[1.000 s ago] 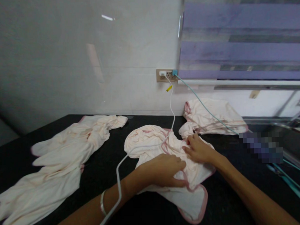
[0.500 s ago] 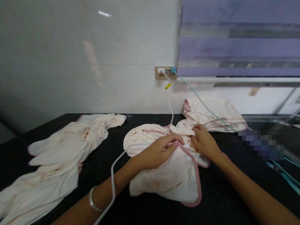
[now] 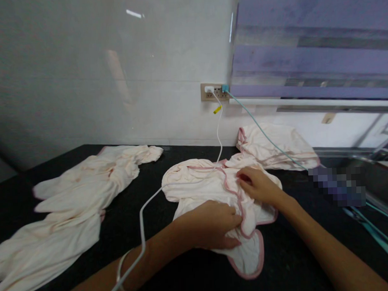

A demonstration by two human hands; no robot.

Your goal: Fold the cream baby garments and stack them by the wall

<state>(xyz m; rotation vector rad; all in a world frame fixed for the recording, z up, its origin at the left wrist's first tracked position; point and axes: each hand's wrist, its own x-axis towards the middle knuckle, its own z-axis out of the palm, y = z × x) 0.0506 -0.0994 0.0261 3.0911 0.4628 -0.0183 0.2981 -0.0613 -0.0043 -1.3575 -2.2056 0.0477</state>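
Pale pink baby garment [image 3: 198, 185] with rose-pink trim lies crumpled mid-desk, and both hands are on it. Left hand [image 3: 209, 224] presses flat on the near part, fingers spread, gripping nothing. Right hand [image 3: 257, 186] rests on the upper fold, fingertips against the pink edge; pinching or not, cannot tell. White cable [image 3: 145, 206] crosses the left forearm. More pale cloth [image 3: 75, 200] sprawls left on the black desk [image 3: 147, 274]; another bundle [image 3: 273, 147] sits behind.
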